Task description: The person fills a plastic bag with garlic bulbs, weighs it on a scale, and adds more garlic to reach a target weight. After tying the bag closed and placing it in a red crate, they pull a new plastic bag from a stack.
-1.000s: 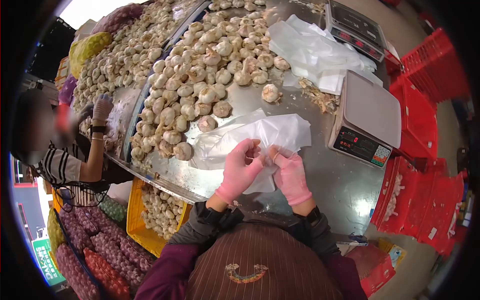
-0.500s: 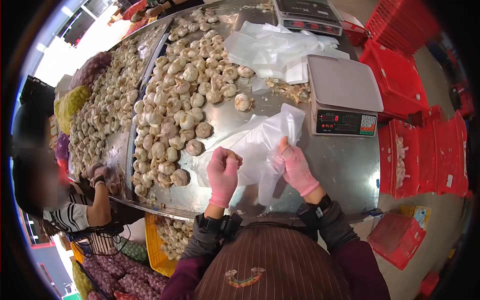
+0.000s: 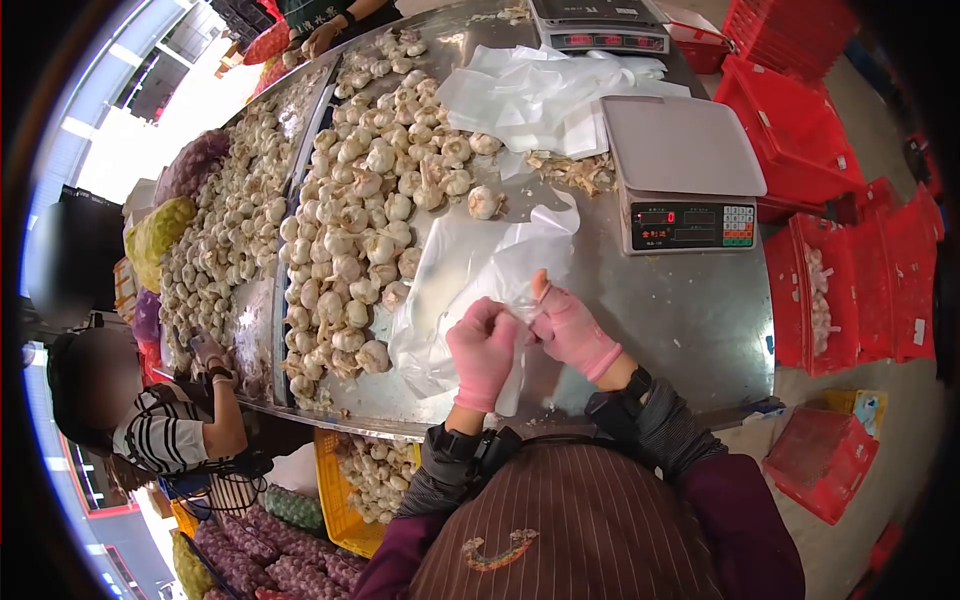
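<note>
Both my hands wear pink gloves with bare fingertips and meet over the near part of the metal table [image 3: 650, 330]. My left hand [image 3: 484, 352] is closed on a white plastic bag [image 3: 450, 290], which spreads flat and crumpled beyond and to the left of it. Close beside it, my right hand [image 3: 572, 335] pinches the same bag with its thumb pointing up. The heap of garlic bulbs [image 3: 345, 230] lies left of the bag, and one single bulb [image 3: 484, 202] sits just past the bag's far edge.
Beyond the bag lie a pile of plastic bags [image 3: 550, 95] and a scale [image 3: 685, 150]; another scale [image 3: 600, 20] stands farther back. Red crates [image 3: 800, 120] line the right side. At left, a person in a striped shirt [image 3: 165, 435] reaches over more garlic. A yellow crate [image 3: 345, 500] is below.
My hands have come together, the right one moving left. The bag's raised part has dropped lower and shifted left. At the top left, another person's hand and dark top show more.
</note>
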Demonstrator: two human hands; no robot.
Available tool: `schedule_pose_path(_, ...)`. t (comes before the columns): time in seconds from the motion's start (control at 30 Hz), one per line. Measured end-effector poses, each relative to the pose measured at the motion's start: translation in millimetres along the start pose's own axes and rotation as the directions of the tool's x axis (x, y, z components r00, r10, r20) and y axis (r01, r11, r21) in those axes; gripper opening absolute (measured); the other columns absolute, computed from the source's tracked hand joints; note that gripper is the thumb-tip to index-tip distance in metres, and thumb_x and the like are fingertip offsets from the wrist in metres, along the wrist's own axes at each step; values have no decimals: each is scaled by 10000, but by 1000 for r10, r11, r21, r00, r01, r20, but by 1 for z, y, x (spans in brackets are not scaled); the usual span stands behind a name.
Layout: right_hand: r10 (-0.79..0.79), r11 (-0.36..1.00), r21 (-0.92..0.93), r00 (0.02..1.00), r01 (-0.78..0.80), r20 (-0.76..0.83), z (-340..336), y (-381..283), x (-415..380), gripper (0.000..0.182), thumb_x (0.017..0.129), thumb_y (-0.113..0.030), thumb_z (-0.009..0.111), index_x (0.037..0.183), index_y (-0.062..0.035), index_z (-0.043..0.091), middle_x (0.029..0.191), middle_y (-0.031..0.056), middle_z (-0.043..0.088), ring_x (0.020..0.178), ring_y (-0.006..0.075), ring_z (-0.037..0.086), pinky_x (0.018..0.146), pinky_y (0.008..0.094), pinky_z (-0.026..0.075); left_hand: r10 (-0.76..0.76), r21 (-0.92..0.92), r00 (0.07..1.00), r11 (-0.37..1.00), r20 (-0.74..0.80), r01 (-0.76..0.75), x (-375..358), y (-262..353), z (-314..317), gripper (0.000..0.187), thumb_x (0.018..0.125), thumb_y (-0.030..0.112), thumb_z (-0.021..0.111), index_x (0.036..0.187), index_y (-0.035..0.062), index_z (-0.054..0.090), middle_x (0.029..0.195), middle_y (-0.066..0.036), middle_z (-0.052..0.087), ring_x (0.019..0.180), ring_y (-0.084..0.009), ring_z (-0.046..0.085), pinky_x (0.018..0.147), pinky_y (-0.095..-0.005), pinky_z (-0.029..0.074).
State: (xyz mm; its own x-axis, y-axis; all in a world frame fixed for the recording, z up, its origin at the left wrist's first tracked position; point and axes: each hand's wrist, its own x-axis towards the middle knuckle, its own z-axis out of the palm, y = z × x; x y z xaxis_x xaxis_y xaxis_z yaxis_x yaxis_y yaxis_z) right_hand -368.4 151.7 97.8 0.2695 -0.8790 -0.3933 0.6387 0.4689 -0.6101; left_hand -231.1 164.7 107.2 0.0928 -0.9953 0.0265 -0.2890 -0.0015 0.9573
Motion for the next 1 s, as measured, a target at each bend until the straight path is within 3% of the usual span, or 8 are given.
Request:
schedule_pose_path(0.07,-8,993,121,998,1,57,-15,-6,1,443,887,-368,637,560,-127,462,516,-55,374,491,59,392,492,246,406,-61,-186,994,982,-88,44,10,-8,-19,99,835,-2,524,755,-8,583,681,5,568,635,-52,514,595,-205,432)
schedule_pose_path(0.13,-125,919,-370,991,136,53,-38,-16,5,438,927,-427,558,615,-137,458,545,-55,364,525,79,381,583,265,439,-150,-467,981,881,-125,75,18,-12,-39,111,839,1,511,736,-2,551,696,5,547,669,-53,490,630,-206,415)
schedule_pose_path(0.4,-15,904,-414,976,106,217,25,-18,14,242,851,-219,679,925,8,642,774,-11,611,732,66,548,690,212,444,-4,-26,997,1000,73,6,5,18,-42,61,836,5,517,790,-7,556,732,-3,562,665,-67,505,619,-213,433)
schedule_pose_path(0.7,92,984,140,986,-112,141,22,16,18,211,852,-193,692,742,-77,554,667,-21,550,606,71,520,565,226,431,13,36,998,999,53,-15,-2,4,-32,16,841,1,580,846,-12,587,743,-30,606,702,-57,575,615,-210,468)
schedule_pose_path(0.77,104,938,319,988,-136,117,19,11,14,234,856,-206,691,725,-87,538,655,-16,548,588,74,524,555,226,431,24,-214,999,976,-36,-31,3,-2,-30,50,856,5,546,820,3,580,727,-10,581,682,-51,547,575,-210,451)
schedule_pose_path(0.87,-39,963,-266,999,36,-6,-1,-15,2,243,866,-176,655,682,-97,515,611,-18,521,572,79,540,515,238,436,191,238,974,958,-118,-159,15,-19,-59,57,851,-10,516,838,14,566,730,-6,571,679,-63,545,585,-218,461)
schedule_pose_path(0.93,-361,605,-781,928,157,-93,-55,-34,0,301,782,-130,693,633,-80,436,589,-5,419,536,92,408,499,292,381,-348,-737,935,648,-63,192,26,-36,-115,55,869,17,511,896,20,558,756,-5,579,689,-78,562,635,-215,485)
schedule_pose_path(1.0,-731,-45,-998,679,51,68,-105,-68,-17,282,728,-71,689,627,-55,426,561,1,362,551,86,365,488,308,357,275,140,949,957,-156,-254,7,-8,-155,88,899,88,512,930,14,549,813,-21,595,725,-78,572,689,-208,500)
